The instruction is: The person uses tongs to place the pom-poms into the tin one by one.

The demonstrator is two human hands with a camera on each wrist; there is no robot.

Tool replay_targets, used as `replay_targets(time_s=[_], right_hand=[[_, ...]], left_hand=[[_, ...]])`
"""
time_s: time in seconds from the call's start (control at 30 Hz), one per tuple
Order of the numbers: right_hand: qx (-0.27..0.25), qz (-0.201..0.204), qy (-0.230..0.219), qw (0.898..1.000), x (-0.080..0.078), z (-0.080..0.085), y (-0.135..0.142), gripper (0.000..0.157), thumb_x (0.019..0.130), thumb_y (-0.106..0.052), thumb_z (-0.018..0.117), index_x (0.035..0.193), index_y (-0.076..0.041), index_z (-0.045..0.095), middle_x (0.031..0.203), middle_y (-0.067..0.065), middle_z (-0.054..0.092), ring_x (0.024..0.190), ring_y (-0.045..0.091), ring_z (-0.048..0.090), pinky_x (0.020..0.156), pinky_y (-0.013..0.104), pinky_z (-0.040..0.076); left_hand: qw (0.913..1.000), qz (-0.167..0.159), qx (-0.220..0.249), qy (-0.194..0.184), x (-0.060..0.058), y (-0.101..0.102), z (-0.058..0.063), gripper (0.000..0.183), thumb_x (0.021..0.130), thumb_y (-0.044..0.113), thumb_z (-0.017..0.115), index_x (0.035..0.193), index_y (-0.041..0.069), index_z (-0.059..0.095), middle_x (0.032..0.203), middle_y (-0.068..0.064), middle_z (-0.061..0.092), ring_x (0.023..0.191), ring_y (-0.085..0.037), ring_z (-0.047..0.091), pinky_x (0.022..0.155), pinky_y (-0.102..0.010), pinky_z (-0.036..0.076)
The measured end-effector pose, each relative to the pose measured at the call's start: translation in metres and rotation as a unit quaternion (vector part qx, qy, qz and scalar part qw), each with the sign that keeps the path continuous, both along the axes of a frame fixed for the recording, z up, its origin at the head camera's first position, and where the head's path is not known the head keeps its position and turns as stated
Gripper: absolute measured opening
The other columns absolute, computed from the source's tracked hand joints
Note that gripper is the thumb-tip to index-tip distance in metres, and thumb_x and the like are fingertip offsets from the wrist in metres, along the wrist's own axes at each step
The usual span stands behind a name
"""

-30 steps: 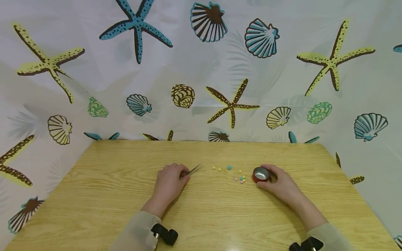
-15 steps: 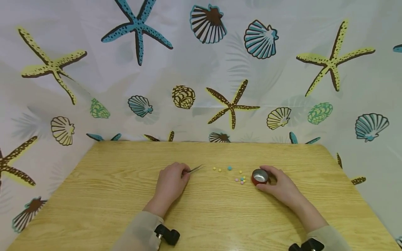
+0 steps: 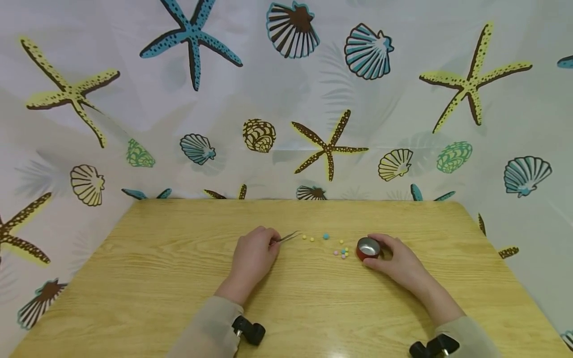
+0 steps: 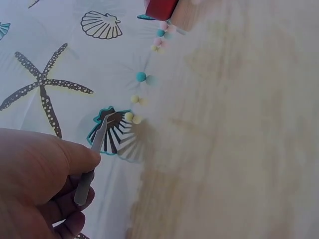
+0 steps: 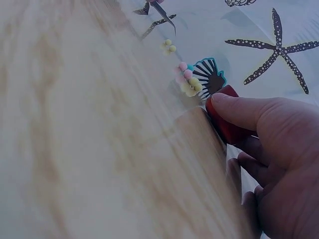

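My left hand (image 3: pixel 254 254) pinches a pair of metal tweezers (image 4: pixel 99 138) between thumb and fingers. Their slightly parted tips point right, close beside a small yellow ball (image 3: pixel 304 237). A second yellow ball (image 3: pixel 312 239) and a larger blue ball (image 3: pixel 326 236) lie just to the right. Thumb and fingers of my right hand (image 3: pixel 400 261) grip a small round red tin (image 3: pixel 360 254) by its side. Its silvery inside faces up toward the head view. Just left of the tin sits a cluster of pink, blue and yellow balls (image 3: pixel 343 253).
A light wooden table (image 3: pixel 304 308) lies under both hands. Behind it and at the sides hangs a pale cloth (image 3: pixel 268 174) printed with starfish and shells. Another yellow ball (image 3: pixel 341 241) lies behind the cluster.
My left hand has moved right with the tweezers, bringing their tips up to the leftmost yellow ball. The right hand keeps its grip on the tin, which has shifted slightly left.
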State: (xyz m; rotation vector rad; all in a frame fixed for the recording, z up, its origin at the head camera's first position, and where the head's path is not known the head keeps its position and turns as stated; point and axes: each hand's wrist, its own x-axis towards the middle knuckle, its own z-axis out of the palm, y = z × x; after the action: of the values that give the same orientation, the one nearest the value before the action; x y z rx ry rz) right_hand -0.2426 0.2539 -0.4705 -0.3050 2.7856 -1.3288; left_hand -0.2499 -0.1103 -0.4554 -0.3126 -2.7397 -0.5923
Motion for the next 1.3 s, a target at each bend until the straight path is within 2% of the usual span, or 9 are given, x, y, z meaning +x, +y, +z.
replay_targets(time_s=[0.4,0.73,1.3], right_hand=[[-0.007,0.002,-0.002,1.0,-0.0015,0.0029,-0.0011,0.073,0.099,-0.036,0.087,0.16,-0.01,0.057,0.158,0.025,0.055,0.151,0.047,0.046,0.123,0.068,0.032],[-0.005,0.006,0.002,1.0,-0.0004,0.0016,-0.0006,0.071,0.099,-0.034,0.087,0.158,-0.008,0.058,0.156,0.022,0.058,0.15,0.046,0.047,0.123,0.067,0.033],[-0.002,0.005,-0.006,1.0,0.0004,0.0015,-0.0008,0.072,0.099,-0.037,0.087,0.159,-0.01,0.057,0.158,0.022,0.057,0.151,0.047,0.046,0.122,0.068,0.033]], left_hand=[[0.9994,-0.002,-0.029,0.019,0.001,0.0074,0.0014,0.005,0.1,0.012,0.084,0.103,0.008,0.083,0.093,-0.005,0.074,0.084,-0.024,0.072,0.079,-0.049,0.057],[0.9994,0.001,-0.035,0.0,0.0029,0.0095,0.0002,0.005,0.101,0.013,0.083,0.105,0.01,0.083,0.096,-0.005,0.075,0.087,-0.025,0.072,0.083,-0.051,0.057],[0.9982,-0.003,-0.059,0.005,0.0047,0.0076,-0.0015,0.004,0.1,0.014,0.085,0.102,0.011,0.083,0.092,-0.003,0.073,0.082,-0.023,0.071,0.079,-0.049,0.057]])
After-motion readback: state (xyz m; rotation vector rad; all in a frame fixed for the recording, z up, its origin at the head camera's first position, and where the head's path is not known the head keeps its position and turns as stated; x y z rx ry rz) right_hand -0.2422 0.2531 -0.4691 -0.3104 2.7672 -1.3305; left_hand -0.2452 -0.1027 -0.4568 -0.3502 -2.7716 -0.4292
